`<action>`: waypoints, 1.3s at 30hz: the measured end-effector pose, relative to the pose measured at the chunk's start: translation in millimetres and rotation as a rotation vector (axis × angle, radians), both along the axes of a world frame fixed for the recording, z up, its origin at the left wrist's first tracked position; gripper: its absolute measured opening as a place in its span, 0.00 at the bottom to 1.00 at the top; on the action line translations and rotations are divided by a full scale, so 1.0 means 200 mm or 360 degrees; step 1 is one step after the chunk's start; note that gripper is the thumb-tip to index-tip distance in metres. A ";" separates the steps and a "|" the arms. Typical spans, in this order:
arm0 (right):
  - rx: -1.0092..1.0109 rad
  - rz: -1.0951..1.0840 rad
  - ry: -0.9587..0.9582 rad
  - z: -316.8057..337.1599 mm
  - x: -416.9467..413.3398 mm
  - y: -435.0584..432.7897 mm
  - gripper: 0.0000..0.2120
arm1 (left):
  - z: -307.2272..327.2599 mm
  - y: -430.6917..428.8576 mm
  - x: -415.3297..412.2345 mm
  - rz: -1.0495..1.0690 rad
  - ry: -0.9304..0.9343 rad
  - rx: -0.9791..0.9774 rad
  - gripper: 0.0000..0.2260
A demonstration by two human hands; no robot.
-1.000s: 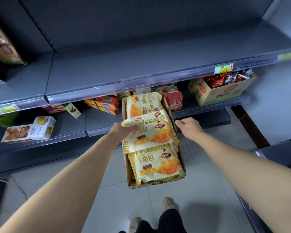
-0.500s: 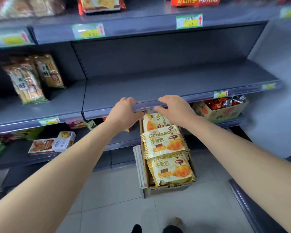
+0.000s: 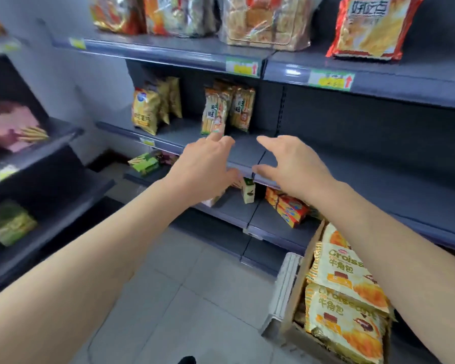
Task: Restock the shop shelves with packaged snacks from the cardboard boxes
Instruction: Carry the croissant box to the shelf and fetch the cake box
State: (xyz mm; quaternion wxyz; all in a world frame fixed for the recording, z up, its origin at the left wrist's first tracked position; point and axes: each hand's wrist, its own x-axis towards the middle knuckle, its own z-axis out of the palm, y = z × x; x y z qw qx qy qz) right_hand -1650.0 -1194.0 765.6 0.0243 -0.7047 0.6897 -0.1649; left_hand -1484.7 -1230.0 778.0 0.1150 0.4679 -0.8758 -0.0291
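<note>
Both hands are up at the grey metal middle shelf [image 3: 247, 151], neither gripping anything.
- Left hand [image 3: 205, 164]: released, fingers spread and mostly straight, palm down over the shelf's front edge. The forefinger points at the tall orange-and-white cracker packs [image 3: 216, 114] standing upright on that shelf. The fingertip overlaps the bottom of the nearest pack; I can't tell if it touches.
- Right hand [image 3: 294, 166]: released too, fingers loosely curved and apart, thumb low near the shelf's front rail. It hovers just right of the left hand with a gap between them.

The stock is a brown cardboard box [image 3: 304, 279] low at the right, by the foot of the shelving, below the right forearm. It sits in or against a pale grey plastic crate [image 3: 281, 285]; which one is unclear. Inside are yellow-and-white croissant packs [image 3: 344, 271], lying flat and overlapping, print side up. They are well apart from both hands.

Other items:
- Same shelf, further left: yellow foil snack bags [image 3: 146, 111], upright.
- Top shelf: a red-and-orange printed bag [image 3: 371, 24], a clear bag of pale biscuits [image 3: 260, 19], and green-and-yellow price tags [image 3: 331, 80] on the front rail.
- Shelf below the hands: a stack of orange-red flat boxes [image 3: 286, 208], a small green-and-cream carton [image 3: 248, 190] standing upright, and a green flat box [image 3: 145, 162] further left.
- Separate dark side rack at the far left: a pink box [image 3: 11, 127] above and a green box [image 3: 8, 224] below. Both are blurred.
- Light grey tiled floor [image 3: 181, 285].
</note>
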 end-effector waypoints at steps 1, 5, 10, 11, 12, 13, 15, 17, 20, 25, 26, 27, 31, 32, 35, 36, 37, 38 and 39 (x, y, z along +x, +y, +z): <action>-0.0020 0.0089 -0.0012 0.01 0.06 -0.02 0.27 | 0.01 0.02 0.07 0.0081 -0.0029 -0.0021 0.24; -0.0075 0.0440 0.0027 0.04 0.34 -0.12 0.24 | 0.04 0.13 0.37 0.0419 -0.0102 -0.0097 0.20; -0.0179 0.0972 0.0017 0.09 0.88 -0.16 0.22 | 0.09 0.33 0.84 0.0853 -0.0126 -0.0140 0.20; -0.0202 0.1075 0.0016 0.09 1.01 -0.15 0.22 | 0.09 0.37 0.95 0.0946 -0.0121 -0.0143 0.20; -0.0221 0.1180 0.0024 0.10 1.13 -0.14 0.23 | 0.09 0.42 1.05 0.1036 -0.0120 -0.0141 0.20; -0.0232 0.1278 0.0042 0.10 1.26 -0.12 0.23 | 0.09 0.46 1.15 0.1120 -0.0120 -0.0133 0.20; -0.0239 0.1446 0.0090 0.10 1.51 -0.08 0.23 | 0.09 0.56 1.36 0.1283 -0.0116 -0.0121 0.19; -0.0247 0.1563 0.0119 0.10 1.77 -0.03 0.23 | 0.08 0.66 1.57 0.1431 -0.0115 -0.0109 0.18; -0.0300 0.1760 0.0128 0.10 2.15 0.06 0.22 | 0.05 0.83 1.90 0.1655 -0.0117 -0.0106 0.18; -0.0293 0.2102 0.0076 0.08 2.74 0.25 0.21 | 0.02 1.12 2.34 0.2005 -0.0080 -0.0059 0.19; -0.0284 0.2172 0.0085 0.08 2.85 0.29 0.21 | 0.02 1.18 2.40 0.2075 -0.0067 -0.0045 0.19; -0.0276 0.2242 0.0099 0.07 2.95 0.33 0.22 | 0.02 1.23 2.47 0.2144 -0.0058 -0.0034 0.19; -0.0257 0.2491 0.0137 0.04 3.31 0.45 0.21 | -0.02 1.39 2.70 0.2396 -0.0042 0.0029 0.18; -0.0251 0.2551 0.0151 0.04 3.39 0.47 0.21 | -0.03 1.41 2.76 0.2457 -0.0036 0.0054 0.18; -0.0247 0.2753 0.0166 0.02 3.62 0.50 0.20 | -0.06 1.45 2.90 0.2624 -0.0016 0.0110 0.18; -0.0257 0.2813 0.0158 0.02 3.70 0.50 0.21 | -0.07 1.45 2.94 0.2677 -0.0006 0.0112 0.17; -0.0269 0.2865 0.0150 0.01 3.77 0.49 0.21 | -0.08 1.45 2.98 0.2731 -0.0003 0.0111 0.17; -0.0274 0.2914 0.0151 0.00 3.84 0.49 0.20 | -0.08 1.45 3.01 0.2788 -0.0006 0.0112 0.17; -0.0269 0.2964 0.0164 -0.01 3.91 0.49 0.20 | -0.09 1.46 3.04 0.2852 -0.0003 0.0121 0.17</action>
